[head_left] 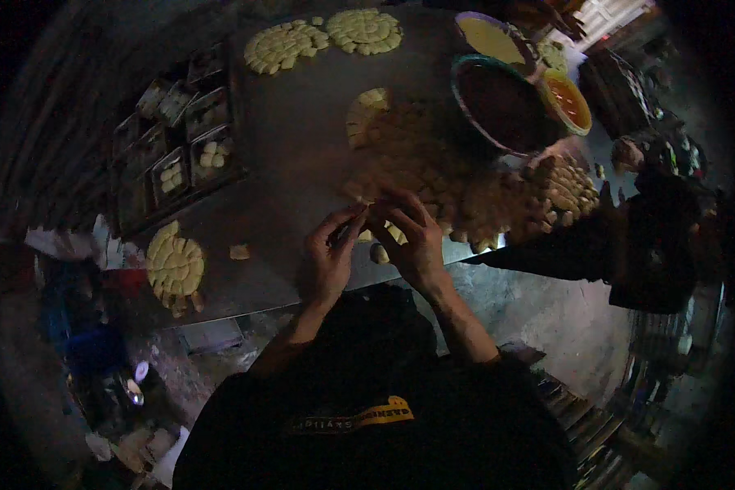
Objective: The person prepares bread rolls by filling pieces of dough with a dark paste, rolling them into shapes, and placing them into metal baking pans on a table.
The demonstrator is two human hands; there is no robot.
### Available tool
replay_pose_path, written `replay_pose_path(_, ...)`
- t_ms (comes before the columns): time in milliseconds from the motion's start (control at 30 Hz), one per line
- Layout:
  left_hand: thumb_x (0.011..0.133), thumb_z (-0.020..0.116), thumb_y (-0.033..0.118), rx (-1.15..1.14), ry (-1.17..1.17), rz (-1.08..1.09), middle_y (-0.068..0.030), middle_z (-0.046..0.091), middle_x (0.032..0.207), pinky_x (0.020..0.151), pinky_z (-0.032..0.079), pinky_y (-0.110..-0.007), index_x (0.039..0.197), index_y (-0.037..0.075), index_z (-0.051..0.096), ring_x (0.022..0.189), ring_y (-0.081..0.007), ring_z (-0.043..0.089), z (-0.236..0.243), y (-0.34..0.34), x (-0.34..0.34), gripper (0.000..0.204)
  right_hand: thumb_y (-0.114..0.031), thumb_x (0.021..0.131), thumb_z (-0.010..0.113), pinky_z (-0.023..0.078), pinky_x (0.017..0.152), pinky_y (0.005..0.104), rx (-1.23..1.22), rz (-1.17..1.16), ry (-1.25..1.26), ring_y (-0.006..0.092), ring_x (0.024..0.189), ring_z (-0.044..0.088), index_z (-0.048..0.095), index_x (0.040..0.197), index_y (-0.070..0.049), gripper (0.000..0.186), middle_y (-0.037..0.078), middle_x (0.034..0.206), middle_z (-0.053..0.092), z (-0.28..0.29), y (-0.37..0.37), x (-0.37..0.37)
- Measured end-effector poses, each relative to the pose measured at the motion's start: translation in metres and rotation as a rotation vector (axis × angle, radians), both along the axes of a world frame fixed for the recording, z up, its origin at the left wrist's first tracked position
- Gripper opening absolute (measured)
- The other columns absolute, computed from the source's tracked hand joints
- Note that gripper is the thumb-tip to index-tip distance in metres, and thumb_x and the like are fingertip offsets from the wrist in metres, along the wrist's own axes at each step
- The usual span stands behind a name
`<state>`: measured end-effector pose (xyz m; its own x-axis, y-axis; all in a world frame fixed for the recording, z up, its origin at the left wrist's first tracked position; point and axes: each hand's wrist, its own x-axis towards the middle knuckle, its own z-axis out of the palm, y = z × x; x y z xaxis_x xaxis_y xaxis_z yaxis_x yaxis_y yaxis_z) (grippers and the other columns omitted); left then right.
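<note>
My left hand [332, 249] and my right hand [416, 245] meet over the near part of the table, fingertips pinched together. Between them is a small pale piece of dough [366, 203], mostly hidden by the fingers. Many small dough pieces [433, 175] are heaped just beyond and to the right of my hands. One dough ball [379, 254] lies near the table edge, below my right hand. To the left, a cut round of dough [175, 265] and a small loose square of dough [239, 251] rest on the table.
A rack of square tins [212, 155], some holding dough balls, stands at the left. More scored dough rounds [366, 31] lie at the far side. A large dark-filled bowl [460, 102], a yellow-filled basin [494, 41] and an orange bowl [570, 102] stand far right. Another person's dark sleeve [563, 249] reaches in at right.
</note>
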<state>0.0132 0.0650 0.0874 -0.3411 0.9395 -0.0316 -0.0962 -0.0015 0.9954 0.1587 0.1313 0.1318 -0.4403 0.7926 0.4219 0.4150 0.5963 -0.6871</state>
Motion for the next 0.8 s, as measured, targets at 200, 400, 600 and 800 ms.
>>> replay_pose_path(200, 0.092, 0.067, 0.035, 0.504, 0.665, -0.156, -0.0119, 0.064, 0.126, 0.104, 0.044, -0.041, 0.118, 0.007, 0.069, 0.120, -0.0310, 0.058, 0.046, 0.038, 0.058, 0.038, -0.006, 0.083, 0.075, 0.056, 0.085, 0.0349, -0.681, 0.076, 0.387, 0.0201, 0.102, 0.065, 0.059, 0.125, -0.002, 0.045, 0.010, 0.117, 0.063, -0.007, 0.002, 0.077)
replay_pose_path(400, 0.085, 0.065, 0.057, 0.807, 0.507, -0.379, -0.0117, 0.064, 0.128, 0.109, 0.039, -0.047, 0.119, 0.008, 0.069, 0.124, -0.0345, 0.057, 0.037, 0.062, 0.079, 0.060, -0.015, 0.084, 0.080, 0.048, 0.098, 0.0362, -1.169, 0.073, 0.662, 0.0223, 0.115, 0.056, 0.056, 0.121, -0.001, 0.046, 0.011, 0.123, 0.055, 0.002, -0.016, 0.114)
replay_pose_path(600, 0.083, 0.073, 0.050, 0.518, 0.270, -0.294, -0.0142, 0.052, 0.142, 0.107, 0.041, -0.049, 0.138, 0.007, 0.052, 0.130, -0.0334, 0.051, -0.012, 0.040, 0.108, 0.073, -0.018, 0.091, 0.072, 0.049, 0.092, 0.0319, -1.350, 0.463, 0.434, 0.0175, 0.103, 0.062, 0.067, 0.105, -0.004, 0.020, 0.008, 0.107, 0.065, 0.033, 0.029, 0.130)
replay_pose_path(800, 0.088, 0.074, 0.032, 0.160, -0.057, -0.081, -0.0140, 0.010, 0.163, 0.111, 0.036, -0.050, 0.158, 0.010, 0.010, 0.148, -0.0322, 0.023, -0.005, 0.058, 0.107, 0.098, -0.025, 0.095, 0.060, 0.054, 0.078, 0.0373, -0.434, 0.189, -0.172, 0.0212, 0.089, 0.070, 0.071, 0.107, -0.005, 0.025, 0.013, 0.094, 0.073, 0.009, 0.191, 0.156)
